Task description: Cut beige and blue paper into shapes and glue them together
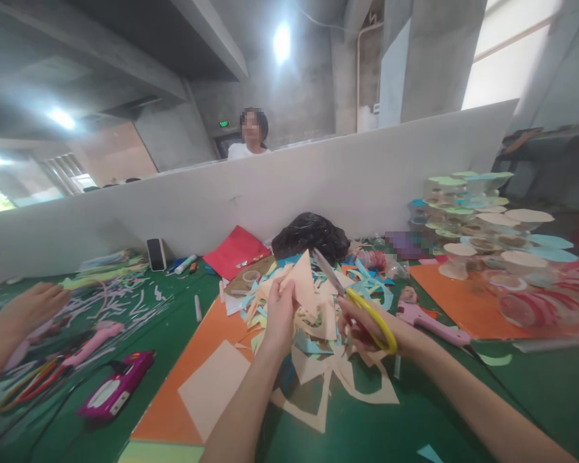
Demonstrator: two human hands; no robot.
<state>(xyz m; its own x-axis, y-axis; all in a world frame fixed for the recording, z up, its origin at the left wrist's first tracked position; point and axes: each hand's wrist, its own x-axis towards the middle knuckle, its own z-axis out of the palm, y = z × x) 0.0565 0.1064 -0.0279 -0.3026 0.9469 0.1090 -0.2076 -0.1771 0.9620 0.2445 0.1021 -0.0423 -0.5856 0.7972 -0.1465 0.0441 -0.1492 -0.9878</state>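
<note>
My left hand [280,308] pinches a piece of peach paper [305,283] that comes to a point at the top. Yellow-handled scissors [374,315] are in my right hand [359,325], their blades slanting up and left just beside the paper's right edge. Whether the blades touch the paper I cannot tell. Beneath both hands lies a heap of paper offcuts [318,370] in peach, blue and green. A square peach sheet [215,386] rests on orange card [174,392] left of my left forearm.
A co-worker's hand [33,308] is at the far left, near pink-handled tools and a magenta device [118,386]. A pink glue gun [429,321] lies to the right, before stacked cups with paper discs [492,231]. Behind are a black plastic bag [311,236] and a white partition [197,199].
</note>
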